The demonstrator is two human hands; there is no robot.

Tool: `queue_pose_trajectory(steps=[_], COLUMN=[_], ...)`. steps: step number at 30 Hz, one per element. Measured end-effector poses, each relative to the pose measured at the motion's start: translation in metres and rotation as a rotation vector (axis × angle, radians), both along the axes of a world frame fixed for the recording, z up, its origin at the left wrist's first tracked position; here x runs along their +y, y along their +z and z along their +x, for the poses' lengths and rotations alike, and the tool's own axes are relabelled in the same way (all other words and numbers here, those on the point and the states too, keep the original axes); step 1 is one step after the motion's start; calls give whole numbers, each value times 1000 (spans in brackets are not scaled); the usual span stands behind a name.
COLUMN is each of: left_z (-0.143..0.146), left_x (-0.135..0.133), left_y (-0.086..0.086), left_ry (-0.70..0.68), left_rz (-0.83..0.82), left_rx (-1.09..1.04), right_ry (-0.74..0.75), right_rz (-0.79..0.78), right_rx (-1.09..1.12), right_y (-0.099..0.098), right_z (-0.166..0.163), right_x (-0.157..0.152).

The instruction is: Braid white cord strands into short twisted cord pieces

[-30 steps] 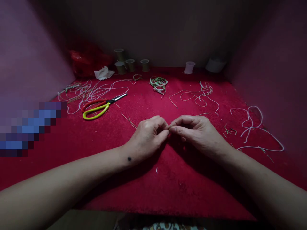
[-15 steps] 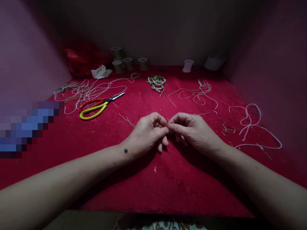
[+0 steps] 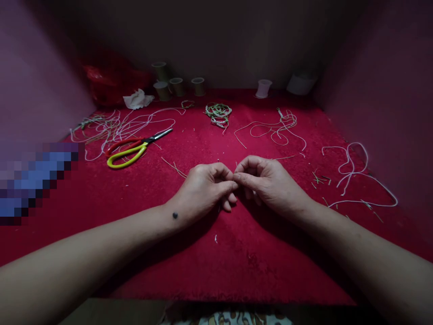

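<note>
My left hand (image 3: 204,192) and my right hand (image 3: 269,183) meet at the middle of a red cloth surface (image 3: 237,253). Both are curled into pinches, thumb and forefinger tips touching each other at the centre. Whatever sits between the fingertips is too small to make out. Scissors (image 3: 130,149) with red and yellow handles lie to the left of my left hand. A bundle of green and white cord (image 3: 217,113) rests farther back.
Loose white cords lie at the back left (image 3: 111,126), back middle (image 3: 274,131) and right (image 3: 355,176). Short cord clippings (image 3: 321,178) are scattered near my right hand. Small spools (image 3: 176,85), a white spool (image 3: 263,88), crumpled tissue (image 3: 137,99) and a red bag (image 3: 108,83) line the back wall.
Both hands stay pinched together with only small finger shifts; my left hand's lower fingers have uncurled slightly. The view has tilted a little, so everything sits slightly higher in the frame.
</note>
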State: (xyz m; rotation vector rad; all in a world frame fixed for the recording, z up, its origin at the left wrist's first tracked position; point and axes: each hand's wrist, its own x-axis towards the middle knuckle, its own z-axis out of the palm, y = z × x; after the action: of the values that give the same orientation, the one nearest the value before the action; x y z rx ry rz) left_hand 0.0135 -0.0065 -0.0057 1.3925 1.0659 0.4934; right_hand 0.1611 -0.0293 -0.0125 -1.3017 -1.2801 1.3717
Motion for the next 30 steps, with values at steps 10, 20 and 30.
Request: queue_pose_trajectory(steps=[10,20,30], left_z=[-2,-4,-4], left_x=[4,7,6], left_y=[5,2,2], left_ry=[-18,-9,-14], left_rz=[-58,-111,-90], left_rx=[11,-38,-39], right_ry=[24,-52,-48], right_rz=[17,431,615], right_rx=[-27,-381,-677], right_y=[-3,-15,-12], right_z=[2,1,2], right_x=[0,-4,-6])
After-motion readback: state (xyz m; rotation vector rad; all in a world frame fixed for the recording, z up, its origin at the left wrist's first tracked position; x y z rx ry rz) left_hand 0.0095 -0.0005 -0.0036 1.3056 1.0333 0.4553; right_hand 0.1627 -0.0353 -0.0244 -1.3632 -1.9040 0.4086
